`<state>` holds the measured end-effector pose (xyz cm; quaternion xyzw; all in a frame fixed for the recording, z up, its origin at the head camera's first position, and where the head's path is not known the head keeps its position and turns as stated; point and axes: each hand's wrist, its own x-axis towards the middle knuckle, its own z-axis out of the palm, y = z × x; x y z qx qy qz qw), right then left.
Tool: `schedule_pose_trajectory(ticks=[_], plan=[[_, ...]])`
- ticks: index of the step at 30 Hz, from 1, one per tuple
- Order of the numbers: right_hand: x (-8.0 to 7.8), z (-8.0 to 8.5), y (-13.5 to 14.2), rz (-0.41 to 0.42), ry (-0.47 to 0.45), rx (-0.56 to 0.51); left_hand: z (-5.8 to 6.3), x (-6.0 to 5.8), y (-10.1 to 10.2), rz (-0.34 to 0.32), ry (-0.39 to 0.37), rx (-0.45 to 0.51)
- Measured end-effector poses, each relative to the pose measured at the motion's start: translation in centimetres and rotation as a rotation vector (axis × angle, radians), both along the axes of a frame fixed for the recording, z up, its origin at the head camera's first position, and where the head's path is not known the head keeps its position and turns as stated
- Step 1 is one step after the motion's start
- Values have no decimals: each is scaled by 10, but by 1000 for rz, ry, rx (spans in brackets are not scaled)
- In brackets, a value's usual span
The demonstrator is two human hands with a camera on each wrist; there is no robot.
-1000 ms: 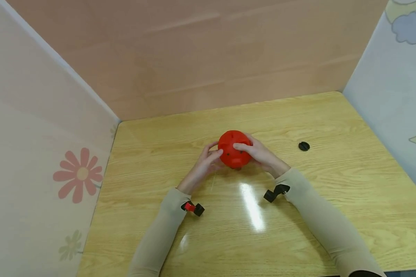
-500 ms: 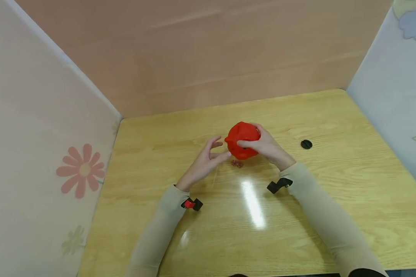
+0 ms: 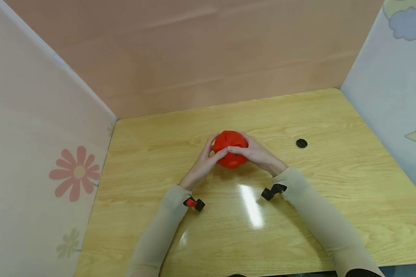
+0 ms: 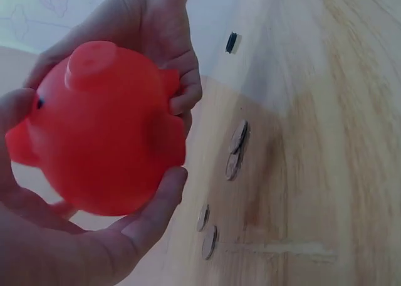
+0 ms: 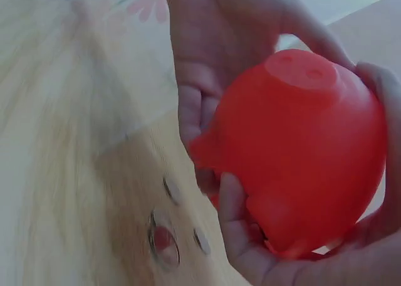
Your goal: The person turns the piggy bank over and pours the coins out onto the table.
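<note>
A round red piggy bank, with snout, ears and stubby feet, is held above the table between both hands. My left hand grips its left side, thumb on top and fingers curled round it. On the other side my right hand grips it, its thumb meeting the left thumb over the top. In the left wrist view several coins lie on the wood below the piggy bank. The right wrist view shows coins there too. The underside of the piggy bank is hidden.
A small round black plug lies on the wooden table, to the right of the hands. A tan backdrop stands behind the table, with printed panels at left and right.
Half a second ago the piggy bank was tilted in my right hand, with my left fingers spread beside it and coins visible beneath. It has moved left and down, and my left hand grips it now.
</note>
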<state>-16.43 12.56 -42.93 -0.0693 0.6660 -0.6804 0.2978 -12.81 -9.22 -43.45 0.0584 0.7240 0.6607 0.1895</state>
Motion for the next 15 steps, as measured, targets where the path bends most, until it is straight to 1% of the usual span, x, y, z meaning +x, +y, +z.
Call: schedule_pose_trajectory(ticks=[2,4,6,9,11,12,13,14,15], plan=[[2,3,-3,47,46,11,1,1,-1,14,24,1],[4,7,-3,81,84,0,2,4,-3,34,54,11],[6,13,-2,104,132,1,3,7,-5,52,89,52],[8,20,1,118,238,69,4,10,-7,58,167,118],[7,21,3,116,292,119,4,11,-7,60,196,143],[6,20,3,108,300,134,4,10,-6,66,197,131],[4,17,3,96,276,125,3,10,-6,77,184,107],[2,13,2,84,229,88,2,9,-5,90,162,78],[0,8,2,71,161,37,2,7,-5,102,138,51]])
